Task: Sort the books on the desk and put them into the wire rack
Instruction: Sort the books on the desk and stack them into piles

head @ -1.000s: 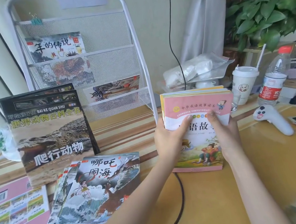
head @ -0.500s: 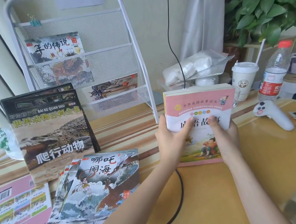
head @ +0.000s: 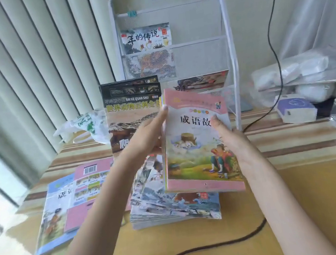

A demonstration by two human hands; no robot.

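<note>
We are holding the pink stack of story books (head: 199, 142) upright above the desk (head: 300, 195), its long axis running from bottom to top and tilted a little back toward the wire rack (head: 229, 55). The stack is lying between both hands, so neither is nearer; the rack is standing just behind it and slightly right, its lower pocket directly beyond the stack's top edge. We are judging that the coming move turns on that line: forward and up into a pocket.

The front cover is showing a pink band, dark title characters and a seated figure on grass; several thin spines are showing along the left edge.

Our left hand (head: 148, 134) is pressing its straight fingers along the left edge, fingertips at the top corner. Our right hand (head: 231, 138) is gripping the right edge, thumb on the cover; its fingers are hidden behind.

Below, a fanned pile of picture books (head: 173, 205) is lying on the desk. A black animal encyclopedia (head: 130, 110) is leaning left of the rack. Two books are already sitting in the rack's pockets.
</note>
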